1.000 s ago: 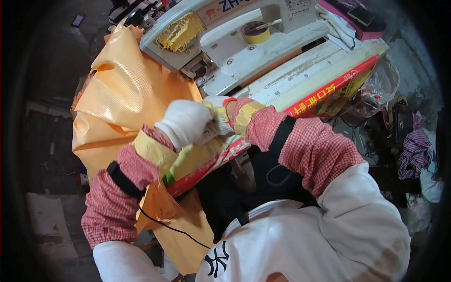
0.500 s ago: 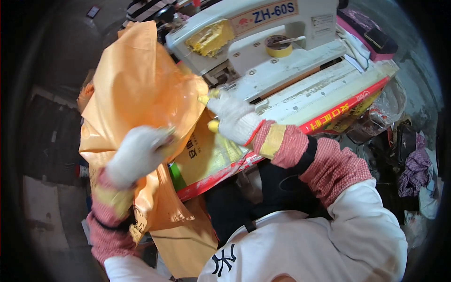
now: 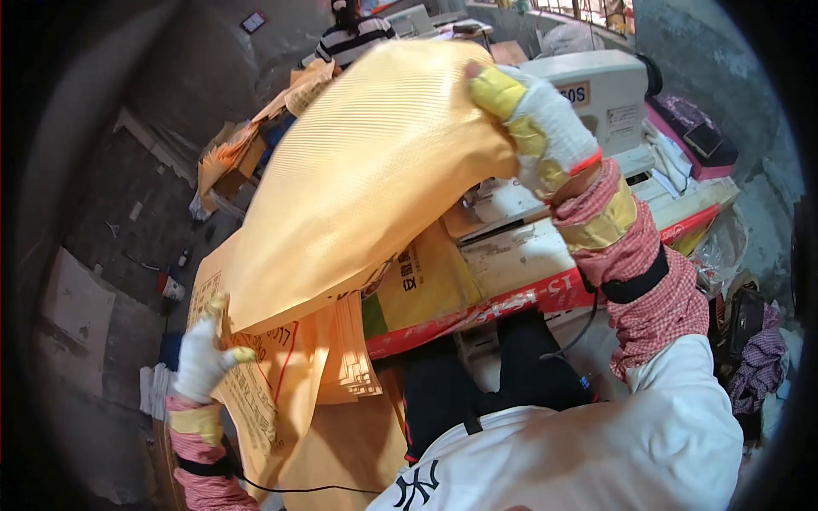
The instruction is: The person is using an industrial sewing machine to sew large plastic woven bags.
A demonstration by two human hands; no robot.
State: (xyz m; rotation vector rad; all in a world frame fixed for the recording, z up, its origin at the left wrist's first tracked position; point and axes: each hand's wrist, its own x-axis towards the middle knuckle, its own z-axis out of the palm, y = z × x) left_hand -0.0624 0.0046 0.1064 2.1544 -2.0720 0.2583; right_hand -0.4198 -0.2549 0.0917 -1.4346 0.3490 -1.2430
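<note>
A large orange-yellow woven sack [image 3: 366, 179] bulges up in front of me, its ribbed surface facing me. Its upper right end is gripped by my right hand [image 3: 545, 128], in a white glove with yellow-taped fingers. My left hand [image 3: 204, 358], gloved the same way, is at the lower left beside the sack's lower corner, thumb and fingers spread apart. Under the raised sack lies a pile of printed orange sacks [image 3: 290, 375], with folded edges showing at its right side. The sack covers part of the white sewing machine [image 3: 618, 94] behind it.
The machine's table has a red front edge [image 3: 520, 298] and a yellow printed sheet [image 3: 426, 281]. A pink and black box [image 3: 690, 136] is at the far right. Further back sit a person in a striped top [image 3: 354, 38] and more stacked sacks [image 3: 230, 162].
My right hand has swung up and right, lifting the sack's end. My left hand has moved down and left, its fingers now apart. The view has shifted, showing more of the room behind.
</note>
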